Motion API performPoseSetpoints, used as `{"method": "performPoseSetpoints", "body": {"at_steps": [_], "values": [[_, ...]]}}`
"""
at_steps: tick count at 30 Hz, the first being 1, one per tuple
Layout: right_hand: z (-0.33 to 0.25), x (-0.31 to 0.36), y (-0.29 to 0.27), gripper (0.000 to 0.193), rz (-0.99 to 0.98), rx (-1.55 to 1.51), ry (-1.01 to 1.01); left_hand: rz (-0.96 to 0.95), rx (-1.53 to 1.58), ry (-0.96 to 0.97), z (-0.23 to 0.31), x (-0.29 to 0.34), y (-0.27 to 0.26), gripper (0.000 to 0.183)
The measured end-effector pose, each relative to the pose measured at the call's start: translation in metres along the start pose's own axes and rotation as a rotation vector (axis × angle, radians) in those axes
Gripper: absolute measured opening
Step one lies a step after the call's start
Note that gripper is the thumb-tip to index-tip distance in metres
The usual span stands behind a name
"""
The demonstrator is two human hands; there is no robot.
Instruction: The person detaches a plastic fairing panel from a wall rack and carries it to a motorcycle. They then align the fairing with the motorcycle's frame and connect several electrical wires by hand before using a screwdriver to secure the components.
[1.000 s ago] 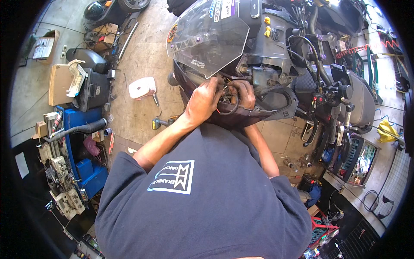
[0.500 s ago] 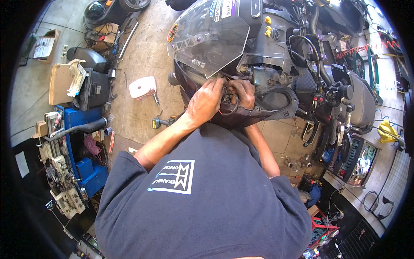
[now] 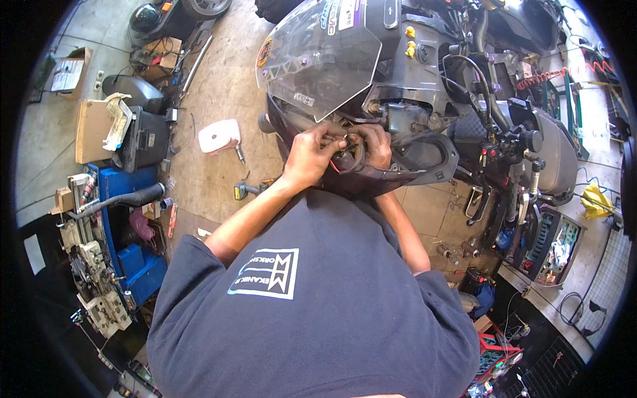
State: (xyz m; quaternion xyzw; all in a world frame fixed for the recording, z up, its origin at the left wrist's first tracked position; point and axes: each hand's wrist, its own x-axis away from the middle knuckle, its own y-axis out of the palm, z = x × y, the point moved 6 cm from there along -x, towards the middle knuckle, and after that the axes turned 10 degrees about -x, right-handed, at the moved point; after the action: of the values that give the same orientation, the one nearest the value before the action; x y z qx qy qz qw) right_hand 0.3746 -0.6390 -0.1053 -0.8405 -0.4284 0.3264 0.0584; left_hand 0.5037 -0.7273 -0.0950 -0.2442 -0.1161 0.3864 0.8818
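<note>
Both my hands are inside the open front section of a dark motorcycle fairing [image 3: 368, 182], just below the clear windscreen [image 3: 332, 56]. A bundle of dark wiring [image 3: 359, 159] loops down between them, and a thin red wire [image 3: 334, 166] shows beside it. My left hand [image 3: 310, 156] is closed, thumb and fingers pinching the wiring near its upper end. From the right, my right hand [image 3: 375, 144] curls its fingers round the same bundle, its fingertips partly hidden. The exact piece between the fingertips is too small to make out.
On the floor to the left lie a white-and-pink container [image 3: 219, 136] and a cordless power tool [image 3: 245, 190]. Farther left stand a blue cabinet [image 3: 136, 229] and a black case [image 3: 144, 136]. The motorcycle's handlebar and cables [image 3: 494, 126] extend to the right.
My left hand has shifted slightly down and left, its fingers now more bent in a pinch. More of the red wire shows. The right hand stays nearly in place.
</note>
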Motion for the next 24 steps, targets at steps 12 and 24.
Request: {"method": "performPoseSetpoints", "body": {"at_steps": [12, 24], "values": [[0.004, 0.003, 0.001, 0.017, 0.022, -0.052, -0.009, -0.167, 0.299, -0.269, -0.015, -0.008, 0.008, 0.029], [0.022, 0.019, 0.002, 0.017, 0.038, -0.225, 0.183, -0.114, 0.124, -0.199, -0.016, -0.006, 0.005, 0.025]]}}
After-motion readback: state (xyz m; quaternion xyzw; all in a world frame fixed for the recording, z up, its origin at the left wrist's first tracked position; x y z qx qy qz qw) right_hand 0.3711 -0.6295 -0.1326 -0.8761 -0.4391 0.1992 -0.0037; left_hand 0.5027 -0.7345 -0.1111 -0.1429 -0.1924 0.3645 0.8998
